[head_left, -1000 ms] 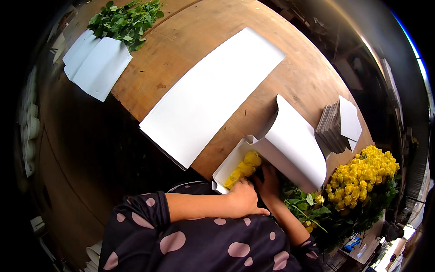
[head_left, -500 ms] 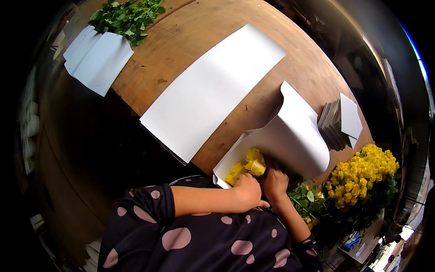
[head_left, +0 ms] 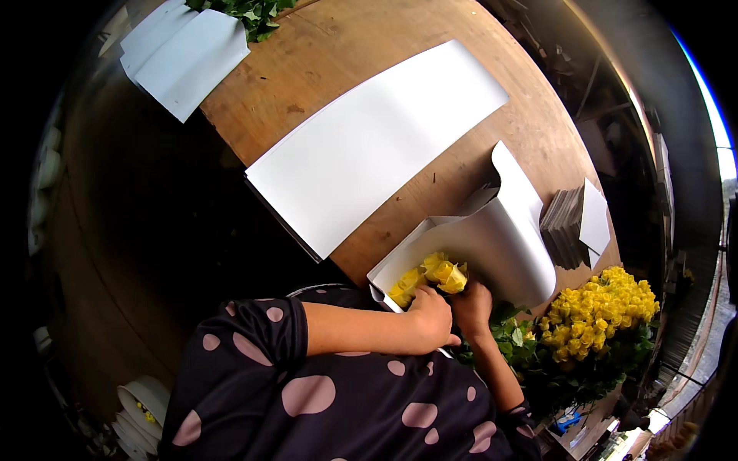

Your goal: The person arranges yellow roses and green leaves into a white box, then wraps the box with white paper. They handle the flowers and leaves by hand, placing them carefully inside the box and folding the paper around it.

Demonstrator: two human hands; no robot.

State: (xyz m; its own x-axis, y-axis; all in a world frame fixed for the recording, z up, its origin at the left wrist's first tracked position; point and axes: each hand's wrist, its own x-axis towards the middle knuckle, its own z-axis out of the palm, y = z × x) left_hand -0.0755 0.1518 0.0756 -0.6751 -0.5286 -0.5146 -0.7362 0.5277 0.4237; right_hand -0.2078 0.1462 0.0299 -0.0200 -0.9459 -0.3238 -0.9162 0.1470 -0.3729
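Observation:
A few yellow roses [head_left: 447, 274] lie heads outward on a white sheet [head_left: 500, 230], whose far part curls up and over in a broad fold. My left hand [head_left: 431, 316] bends its fingers over the near side of the blooms, its thumb sticking out toward my right wrist. Close beside it, my right hand [head_left: 471, 306] is curled round the right side of the same roses, under the curled sheet. Its fingertips and the stems between the hands are hidden.
Flat white sheets [head_left: 377, 146] lie stacked on the wooden table [head_left: 307, 69]. A stack of cards [head_left: 565, 227] stands at the right, above a big bunch of yellow roses [head_left: 600, 315] with green leaves. White-wrapped greenery [head_left: 184, 58] rests at the far left corner.
The whole view has shifted a little, so the table's far things sit higher. Both hands remain at the roses, which show slightly more of their blooms.

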